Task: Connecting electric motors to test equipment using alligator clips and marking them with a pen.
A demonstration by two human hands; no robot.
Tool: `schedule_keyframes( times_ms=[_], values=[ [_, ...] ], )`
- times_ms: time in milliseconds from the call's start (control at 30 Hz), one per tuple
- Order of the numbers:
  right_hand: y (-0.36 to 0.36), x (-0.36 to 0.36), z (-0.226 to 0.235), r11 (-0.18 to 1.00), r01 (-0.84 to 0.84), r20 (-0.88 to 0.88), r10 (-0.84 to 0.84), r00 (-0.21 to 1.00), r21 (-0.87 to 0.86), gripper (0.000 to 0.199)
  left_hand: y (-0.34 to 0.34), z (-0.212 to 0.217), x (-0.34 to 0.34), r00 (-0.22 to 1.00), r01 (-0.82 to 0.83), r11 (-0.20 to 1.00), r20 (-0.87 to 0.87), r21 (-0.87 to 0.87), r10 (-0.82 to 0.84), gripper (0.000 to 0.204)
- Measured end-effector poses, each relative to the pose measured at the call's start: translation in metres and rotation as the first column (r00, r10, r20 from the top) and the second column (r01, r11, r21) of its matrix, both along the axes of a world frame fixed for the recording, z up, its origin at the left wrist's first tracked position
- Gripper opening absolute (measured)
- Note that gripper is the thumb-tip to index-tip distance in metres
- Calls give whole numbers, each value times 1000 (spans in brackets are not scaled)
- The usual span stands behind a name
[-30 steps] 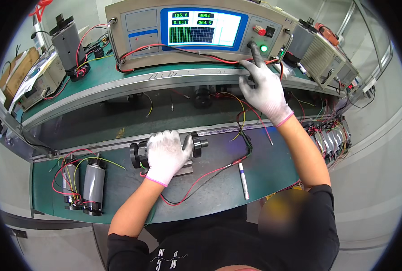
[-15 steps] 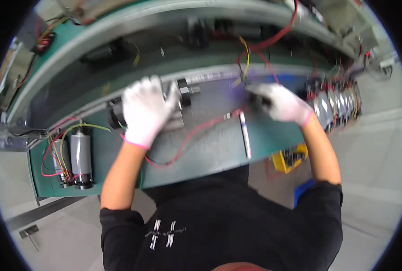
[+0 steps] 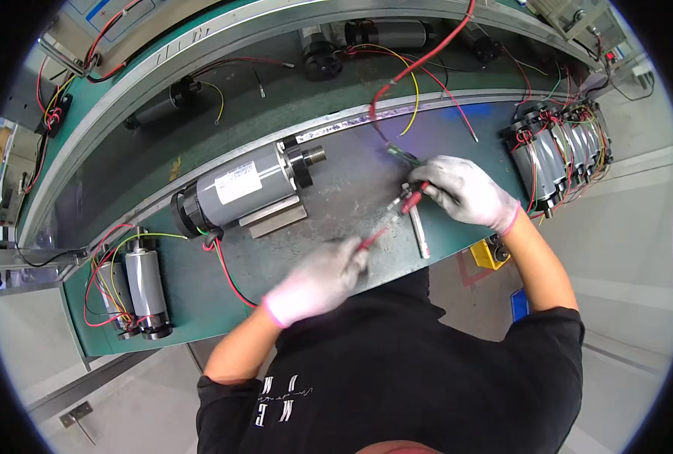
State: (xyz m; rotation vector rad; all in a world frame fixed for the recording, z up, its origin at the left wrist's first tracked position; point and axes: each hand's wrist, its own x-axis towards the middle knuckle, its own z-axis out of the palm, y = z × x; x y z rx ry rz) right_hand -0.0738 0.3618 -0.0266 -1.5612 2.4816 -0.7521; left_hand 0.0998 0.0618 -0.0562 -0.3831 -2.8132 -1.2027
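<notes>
Red lead (image 3: 388, 221) is held at both ends above the green desk (image 3: 336, 204), just right of centre, and is stretched between the two gloved hands. Largest item on the desk: a grey cylindrical motor (image 3: 240, 188) on a metal base plate, lying on its side left of the lead, shaft end toward the right. Two smaller upright motors (image 3: 136, 286) with red, yellow and green wires are seen at the desk's left end; a row of similar wired motors (image 3: 559, 151) is seen at the right end. The left hand (image 3: 317, 281) is closed around the lead's near end; its image is blurred. The right hand (image 3: 465, 191) is pinched on the red clip end. A silver pen-like rod (image 3: 420, 234) lies just below the right hand.
</notes>
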Motion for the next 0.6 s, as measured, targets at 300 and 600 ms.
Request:
schedule_keyframes(
  times_ms=[300, 600],
  values=[
    [36, -68, -24, 980, 199, -146, -195, 970, 13, 26, -24, 34, -8, 872, 262, 964, 417, 44, -256, 28],
    [-34, -47, 5, 882, 409, -69, -435, 898, -233, 29, -42, 57, -2, 781, 593, 783, 102, 185, -616, 36]
  ],
)
